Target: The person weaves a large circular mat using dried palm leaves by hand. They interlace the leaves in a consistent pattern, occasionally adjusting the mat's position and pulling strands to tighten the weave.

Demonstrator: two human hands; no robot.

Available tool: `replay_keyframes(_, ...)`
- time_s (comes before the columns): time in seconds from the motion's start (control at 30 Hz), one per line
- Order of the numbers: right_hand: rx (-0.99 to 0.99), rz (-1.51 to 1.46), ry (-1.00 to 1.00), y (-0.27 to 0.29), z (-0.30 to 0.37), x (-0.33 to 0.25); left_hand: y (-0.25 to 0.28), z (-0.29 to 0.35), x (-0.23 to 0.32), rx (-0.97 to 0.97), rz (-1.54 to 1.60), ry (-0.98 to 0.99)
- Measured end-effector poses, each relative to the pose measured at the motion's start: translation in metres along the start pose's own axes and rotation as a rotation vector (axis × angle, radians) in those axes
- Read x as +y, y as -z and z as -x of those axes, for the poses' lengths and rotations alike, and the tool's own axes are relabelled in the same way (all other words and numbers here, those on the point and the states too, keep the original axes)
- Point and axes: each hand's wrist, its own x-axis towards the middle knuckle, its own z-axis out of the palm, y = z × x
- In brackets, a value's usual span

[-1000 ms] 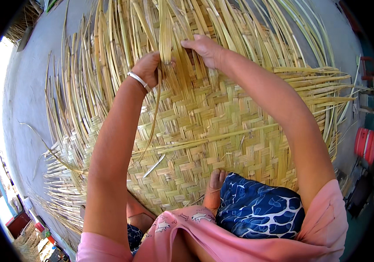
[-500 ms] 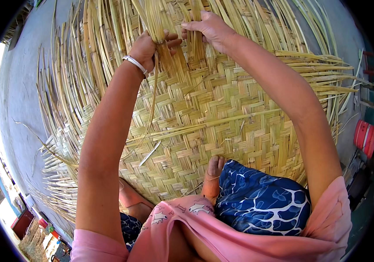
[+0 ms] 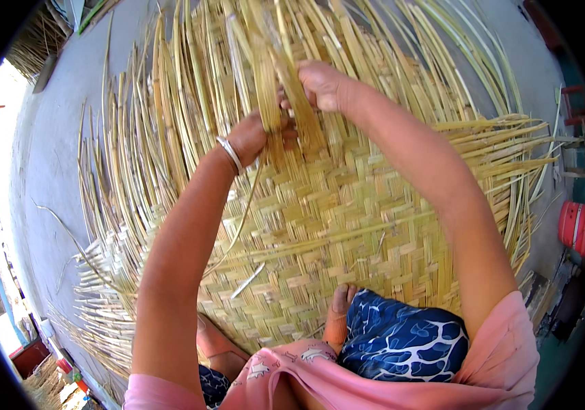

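A half-woven mat (image 3: pixel 327 212) of flat, yellow-green split cane is spread over the grey floor, its unwoven strips fanning out at the far and side edges. Beyond the woven part, my left hand (image 3: pixel 248 139), with a silver bangle at the wrist, is closed round a raised bunch of cane strips (image 3: pixel 266 89). Close beside it, my right hand (image 3: pixel 323 85) grips more raised strips (image 3: pixel 304 119), its fingers partly hidden behind them. A thin loose strip (image 3: pixel 246 212) trails down from near my left hand across the weave.
My feet rest on the mat's near part, one bare foot (image 3: pixel 339 314) showing by blue patterned cloth (image 3: pixel 402 342). A pale sliver of cane (image 3: pixel 247 280) lies on the weave. To the right sits a red container (image 3: pixel 575 227); dry stalks (image 3: pixel 36 44) are piled at the far left.
Both hands have come lower in the view, and the mat has shifted downward too. My left hand has moved right, nearer my right hand, with the strips still held up.
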Motion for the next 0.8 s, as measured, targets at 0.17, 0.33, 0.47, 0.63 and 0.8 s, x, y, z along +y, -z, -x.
replay_keyframes(0.17, -0.039, 0.009, 0.216, -0.002, -0.006, -0.015, 0.014, -0.009, -0.001, -0.146, -0.275, 0.039)
replay_keyframes(0.33, 0.307, 0.151, 0.395, -0.006, -0.001, -0.014, 0.020, -0.009, -0.001, -0.095, -0.354, 0.006)
replay_keyframes(0.47, 0.643, 0.395, 0.418, 0.040, 0.002, 0.009, 0.026, 0.000, 0.003, 0.110, -0.887, -0.039)
replay_keyframes(0.63, 0.385, 0.206, 0.198, 0.054, 0.057, 0.004, 0.034, 0.023, 0.011, 0.117, -1.058, 0.077)
replay_keyframes(0.8, 0.575, 1.257, 0.433, 0.059, 0.083, -0.008, 0.036, 0.017, 0.003, 0.138, -0.903, 0.024)
